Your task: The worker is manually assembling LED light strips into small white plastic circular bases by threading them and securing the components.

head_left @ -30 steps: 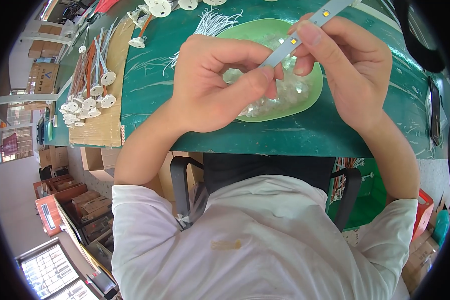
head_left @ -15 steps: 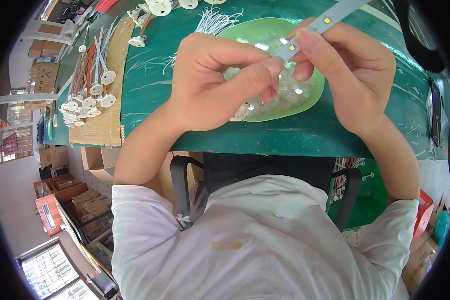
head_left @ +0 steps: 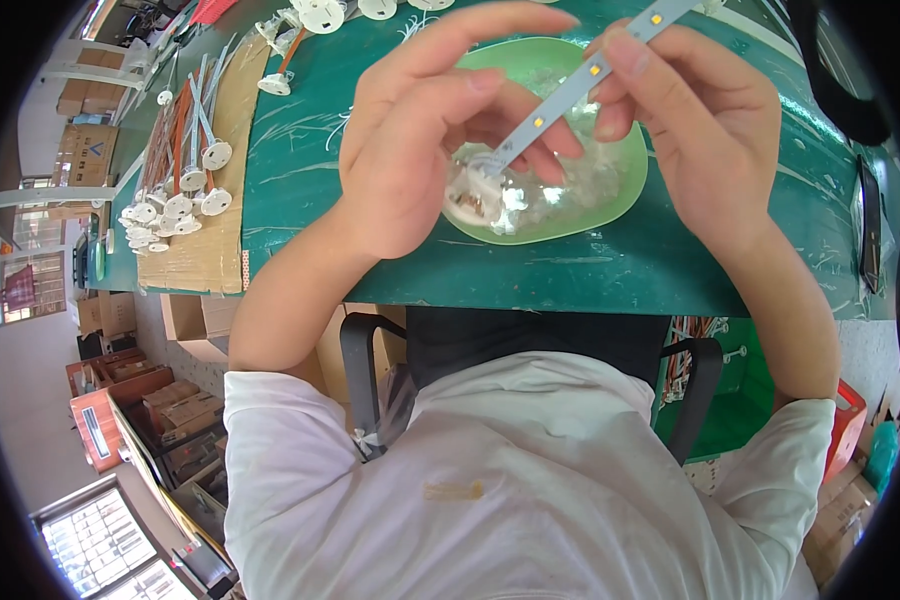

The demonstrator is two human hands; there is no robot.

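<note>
Between the thumb and fingers of my right hand (head_left: 710,130) is a narrow LED strip (head_left: 567,97) with small yellow chips along it. It slants from upper right down to lower left. At its lower end sits a round white cap (head_left: 473,196), partly hidden by my left hand. My left hand (head_left: 405,140) is open, its fingers apart, curving around the strip's lower part; some fingers pass behind it, and I cannot tell if they touch. Below both hands stands a light green bowl (head_left: 625,195) of clear, shiny small pieces.
On cardboard (head_left: 232,130) at the left lie several round white caps on coloured stems (head_left: 175,205). More white discs (head_left: 320,14) lie at the far edge of the green table (head_left: 310,215). A black flat object (head_left: 869,225) is at the right, a green bin (head_left: 715,400) below.
My left hand has let go of the strip and spread its fingers. The strip has shifted down-left, showing more of its length and the white cap at its end.
</note>
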